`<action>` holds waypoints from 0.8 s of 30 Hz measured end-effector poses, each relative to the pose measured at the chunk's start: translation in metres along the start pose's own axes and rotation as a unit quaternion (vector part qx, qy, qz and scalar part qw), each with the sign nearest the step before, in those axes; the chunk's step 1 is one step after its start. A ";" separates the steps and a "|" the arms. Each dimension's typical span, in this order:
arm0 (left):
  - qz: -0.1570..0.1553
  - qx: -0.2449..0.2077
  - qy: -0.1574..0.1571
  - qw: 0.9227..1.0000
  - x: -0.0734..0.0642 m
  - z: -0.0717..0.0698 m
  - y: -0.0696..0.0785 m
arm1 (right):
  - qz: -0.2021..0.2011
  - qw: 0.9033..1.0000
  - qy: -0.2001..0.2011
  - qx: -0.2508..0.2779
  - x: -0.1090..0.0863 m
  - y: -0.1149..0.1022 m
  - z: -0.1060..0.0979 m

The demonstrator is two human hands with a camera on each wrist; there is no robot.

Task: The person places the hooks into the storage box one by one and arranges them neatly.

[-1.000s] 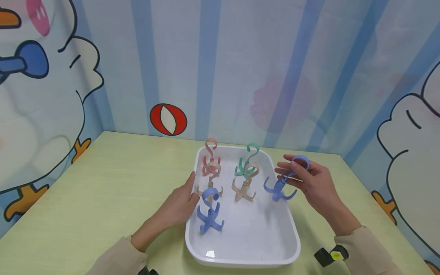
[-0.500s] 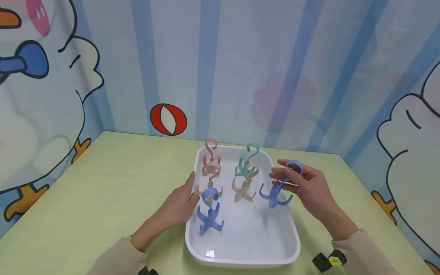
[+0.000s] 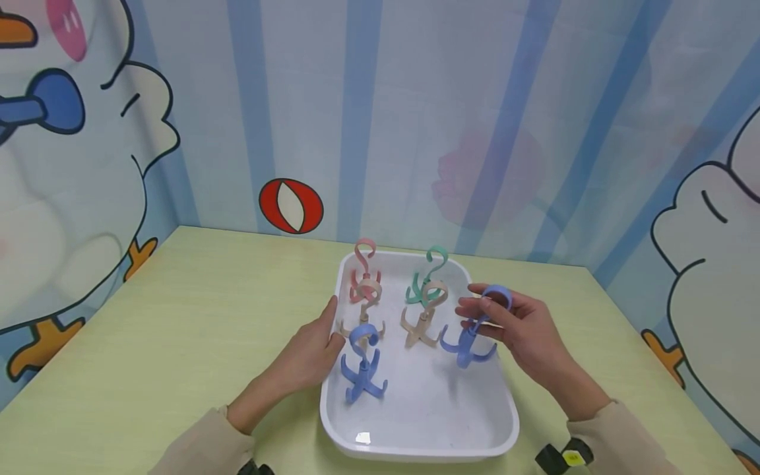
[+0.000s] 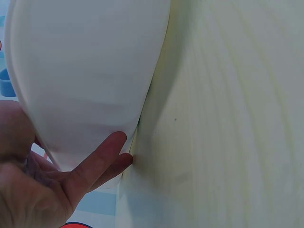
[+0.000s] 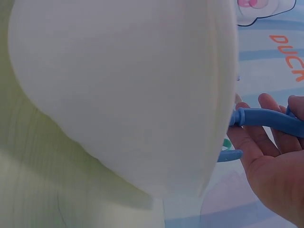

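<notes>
In the head view my right hand (image 3: 525, 333) pinches a blue four-pronged hook hanger (image 3: 466, 346) by its curved upper hook. The hanger tilts over the right side of a white plastic tray (image 3: 415, 435), prongs lowest. The right wrist view shows its blue stem (image 5: 268, 118) between thumb and fingers, with the tray wall hiding most prongs. My left hand (image 3: 309, 349) grips the tray's left rim, thumb on top and fingers (image 4: 97, 161) along the outer wall. Inside stand another blue hanger (image 3: 363, 373), a pink one (image 3: 365, 277), a green one (image 3: 429, 280) and two beige hangers (image 3: 421, 323).
The tray stands on a pale yellow-green table (image 3: 178, 343). Behind the table's back edge hangs a blue-striped backdrop (image 3: 404, 132) with cartoon duck prints. Inside the tray, the hangers crowd the far half and the left side.
My right hand has moved left and toward me, bringing the blue hanger lower and farther in over the tray. My left hand and the other hangers have stayed in place.
</notes>
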State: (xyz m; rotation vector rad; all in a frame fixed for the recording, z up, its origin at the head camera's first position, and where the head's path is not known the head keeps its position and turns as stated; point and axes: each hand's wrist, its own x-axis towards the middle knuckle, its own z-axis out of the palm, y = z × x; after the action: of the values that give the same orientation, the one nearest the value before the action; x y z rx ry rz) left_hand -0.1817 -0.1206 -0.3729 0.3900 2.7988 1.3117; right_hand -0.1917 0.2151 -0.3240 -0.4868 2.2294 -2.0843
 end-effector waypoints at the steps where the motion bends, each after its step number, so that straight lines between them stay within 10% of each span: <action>1: 0.001 0.001 0.000 1.000 0.000 0.000 0.000 | 0.003 1.000 -0.001 0.000 0.000 0.001 0.001; 24: 0.001 0.001 0.000 1.000 0.001 0.000 0.000 | 0.039 0.997 -0.052 -0.043 -0.005 0.008 0.021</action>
State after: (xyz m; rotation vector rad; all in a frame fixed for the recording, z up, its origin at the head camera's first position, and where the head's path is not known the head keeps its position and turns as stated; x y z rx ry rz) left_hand -0.1824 -0.1206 -0.3723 0.3922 2.7997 1.3089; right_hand -0.1835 0.1964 -0.3344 -0.4936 2.2495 -1.8872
